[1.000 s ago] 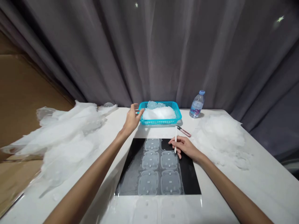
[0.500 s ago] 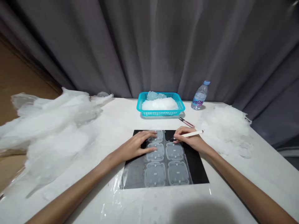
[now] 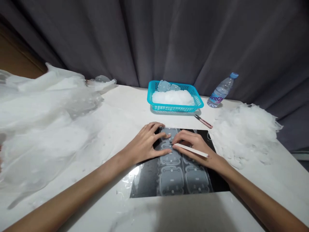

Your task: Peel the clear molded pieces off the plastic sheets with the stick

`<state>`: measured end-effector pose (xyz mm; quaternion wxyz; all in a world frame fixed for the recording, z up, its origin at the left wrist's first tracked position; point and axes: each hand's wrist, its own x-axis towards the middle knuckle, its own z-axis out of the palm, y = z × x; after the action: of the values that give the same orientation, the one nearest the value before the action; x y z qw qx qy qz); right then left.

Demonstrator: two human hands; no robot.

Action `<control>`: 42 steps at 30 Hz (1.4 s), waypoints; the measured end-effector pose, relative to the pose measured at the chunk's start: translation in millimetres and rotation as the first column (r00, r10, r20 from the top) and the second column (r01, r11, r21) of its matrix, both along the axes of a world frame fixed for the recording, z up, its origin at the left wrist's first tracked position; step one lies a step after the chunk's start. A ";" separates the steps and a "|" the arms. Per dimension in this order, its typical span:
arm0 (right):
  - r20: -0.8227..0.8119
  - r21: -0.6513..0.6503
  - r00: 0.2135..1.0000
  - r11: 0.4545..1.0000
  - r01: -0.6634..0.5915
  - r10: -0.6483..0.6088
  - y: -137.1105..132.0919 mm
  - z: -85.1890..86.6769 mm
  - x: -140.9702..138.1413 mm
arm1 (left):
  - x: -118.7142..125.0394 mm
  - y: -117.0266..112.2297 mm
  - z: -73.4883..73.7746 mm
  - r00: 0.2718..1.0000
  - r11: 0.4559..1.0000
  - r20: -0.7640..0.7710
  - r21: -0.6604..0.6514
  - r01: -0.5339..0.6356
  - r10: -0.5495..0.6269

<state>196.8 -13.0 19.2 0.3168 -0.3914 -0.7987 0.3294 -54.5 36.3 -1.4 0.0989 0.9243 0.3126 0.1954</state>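
Observation:
A clear plastic sheet of rounded square shapes (image 3: 172, 175) lies on a black mat (image 3: 217, 180) set in the white table (image 3: 125, 109). My left hand (image 3: 145, 145) rests flat on the sheet's upper left, fingers spread. My right hand (image 3: 193, 146) holds a thin white stick-like tool (image 3: 191, 150) in a pinch, its tip at the sheet near my left fingertips. The two hands almost touch.
A turquoise basket (image 3: 174, 107) with white pieces stands behind the mat. A small pink-handled tool (image 3: 204, 121) lies beside it. A water bottle (image 3: 221, 90) stands back right. White plastic heaps lie left (image 3: 45, 109) and right (image 3: 243, 129). A dark curtain hangs behind.
My left hand came back from the basket and settled on the sheet. My right hand turned the white tool down and moved left toward it. The view shifted left.

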 end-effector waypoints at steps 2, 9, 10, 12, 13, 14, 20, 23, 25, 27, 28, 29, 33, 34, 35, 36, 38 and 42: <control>0.010 0.024 1.000 1.000 0.017 -0.018 -5.5 -0.8 -4.9 | 0.3 -0.3 -1.4 1.000 1.000 -0.001 0.004 -0.022 0.022; 0.020 0.053 0.999 0.998 0.032 -0.033 -14.2 -5.1 -12.6 | 2.1 -0.5 -4.3 0.999 0.997 0.012 0.070 -0.042 0.041; 0.023 0.055 0.999 0.998 0.030 -0.031 -13.9 -5.8 -12.8 | 2.3 -0.5 -4.2 0.999 0.996 0.015 0.076 -0.043 0.042; 0.025 0.064 0.999 0.997 0.031 -0.033 -13.3 -7.5 -13.5 | 2.4 -0.5 -4.4 0.999 0.996 0.019 0.076 -0.046 0.044; 0.026 0.069 0.999 0.997 0.036 -0.038 -13.2 -8.4 -13.9 | 2.4 -0.4 -4.7 0.999 0.996 0.019 0.069 -0.047 0.046; 0.026 0.074 0.999 0.996 0.043 -0.045 -13.2 -9.3 -14.4 | 2.4 -0.3 -5.2 0.999 0.997 0.021 0.064 -0.047 0.046; 0.049 0.126 0.998 0.991 0.041 -0.047 -14.0 -13.0 -17.3 | 3.8 0.5 -8.2 0.998 0.996 0.048 0.081 -0.045 0.041; 0.085 0.156 0.996 0.987 0.027 -0.040 -14.4 -13.9 -19.2 | 4.3 0.3 -8.1 0.998 0.994 0.044 0.102 -0.050 0.045; 0.120 0.197 0.992 0.980 0.015 -0.039 -14.6 -13.4 -19.5 | 4.3 0.0 -7.9 0.998 0.993 0.036 0.109 -0.050 0.046; 0.164 0.233 0.986 0.973 0.003 -0.042 -14.6 -10.6 -17.3 | 4.1 -0.1 -7.9 0.998 0.993 0.036 0.110 -0.047 0.044; 0.188 0.235 0.981 0.972 -0.002 -0.043 -14.5 -8.3 -15.0 | 4.0 -0.1 -8.0 0.998 0.993 0.037 0.110 -0.047 0.043; 0.207 0.230 0.978 0.973 -0.006 -0.042 -14.3 -5.6 -11.9 | 4.0 0.0 -8.2 0.998 0.993 0.038 0.109 -0.047 0.044; 0.185 0.122 0.983 0.992 -0.017 -0.006 -12.5 4.3 3.4 | 4.1 0.7 -8.3 0.998 0.993 0.038 0.105 -0.053 0.049; 0.153 0.101 0.988 0.995 -0.013 -0.003 -11.9 5.1 6.1 | 4.2 0.8 -8.3 0.998 0.993 0.033 0.109 -0.053 0.049; 0.125 0.082 0.992 0.997 -0.008 -0.002 -11.3 5.0 7.8 | 4.2 0.9 -8.1 0.998 0.992 0.028 0.114 -0.053 0.051; 0.102 0.070 0.995 0.998 -0.006 -0.001 -10.6 4.3 8.4 | 4.3 1.0 -8.0 0.998 0.991 0.021 0.119 -0.054 0.052; 0.082 0.065 0.997 0.998 -0.018 0.013 -9.6 1.2 7.2 | 4.3 1.3 -7.7 0.998 0.990 0.009 0.128 -0.055 0.054; 0.074 0.097 0.997 0.995 -0.033 0.026 -7.9 -6.4 1.5 | 4.5 2.0 -7.7 0.998 0.993 0.023 0.109 -0.054 0.051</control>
<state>198.2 -20.9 12.8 0.3014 -0.3755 -0.8305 0.2799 -50.0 38.3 -9.1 0.0458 0.9178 0.3245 0.2240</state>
